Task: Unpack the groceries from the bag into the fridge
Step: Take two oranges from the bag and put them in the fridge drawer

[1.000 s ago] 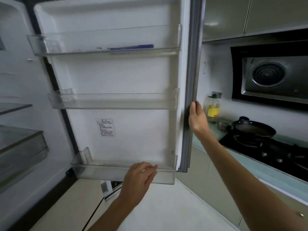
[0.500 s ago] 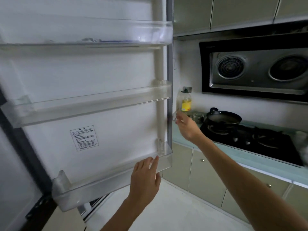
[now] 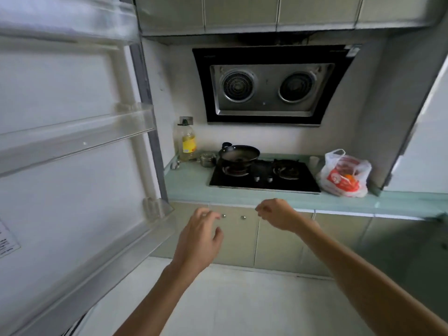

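Off the white fridge door [image 3: 72,190] come both hands, left hand [image 3: 198,238] and right hand [image 3: 278,214], loosely curled, empty; far right waits the white-and-red plastic grocery bag [image 3: 344,173].

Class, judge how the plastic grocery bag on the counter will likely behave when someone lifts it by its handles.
The grocery bag looks like thin, crumpled film, so it will probably sag and stretch rather than hold shape. Bulges, one orange, suggest loose items that may shift or swing. Its handles stand up, so gripping them seems easy.
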Tool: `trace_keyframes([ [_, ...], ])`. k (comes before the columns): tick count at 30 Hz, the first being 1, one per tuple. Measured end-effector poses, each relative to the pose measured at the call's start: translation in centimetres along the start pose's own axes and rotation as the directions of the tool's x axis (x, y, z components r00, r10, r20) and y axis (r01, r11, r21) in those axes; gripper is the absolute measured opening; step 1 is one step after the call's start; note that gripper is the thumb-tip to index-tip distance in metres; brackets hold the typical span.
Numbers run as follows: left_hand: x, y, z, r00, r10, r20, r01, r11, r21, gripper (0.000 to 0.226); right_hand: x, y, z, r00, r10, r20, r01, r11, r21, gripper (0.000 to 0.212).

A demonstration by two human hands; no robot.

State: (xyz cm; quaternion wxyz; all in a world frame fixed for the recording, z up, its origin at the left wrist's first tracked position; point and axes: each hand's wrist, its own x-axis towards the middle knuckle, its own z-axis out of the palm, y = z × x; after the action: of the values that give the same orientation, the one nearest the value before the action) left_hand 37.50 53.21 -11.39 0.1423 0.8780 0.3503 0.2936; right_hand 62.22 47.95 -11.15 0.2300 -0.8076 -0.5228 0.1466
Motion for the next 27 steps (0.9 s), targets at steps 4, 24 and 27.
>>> trace_keyframes([
  [4,3.9,2.8,4.6,0.977,0.049,0.209,-0.055,0.998,0.024,0.029,-2.1,5.7,-2.5,0.997,0.068,0.024,-0.065,0.992,-0.112,0.026],
  [24,23.0,25.4,30.0,0.727,0.142,0.671,-0.262,0.962,0.080,0.030,-2.5,37.1,-19.0,0.888,0.458,0.040,-0.444,0.876,-0.189,0.034],
  [27,25.5,27.8,33.1,0.713,0.166,0.682,-0.281,0.958,0.061,0.027,-1.4,40.2,-20.6,0.881,0.472,0.020,-0.465,0.875,-0.138,0.034],
])
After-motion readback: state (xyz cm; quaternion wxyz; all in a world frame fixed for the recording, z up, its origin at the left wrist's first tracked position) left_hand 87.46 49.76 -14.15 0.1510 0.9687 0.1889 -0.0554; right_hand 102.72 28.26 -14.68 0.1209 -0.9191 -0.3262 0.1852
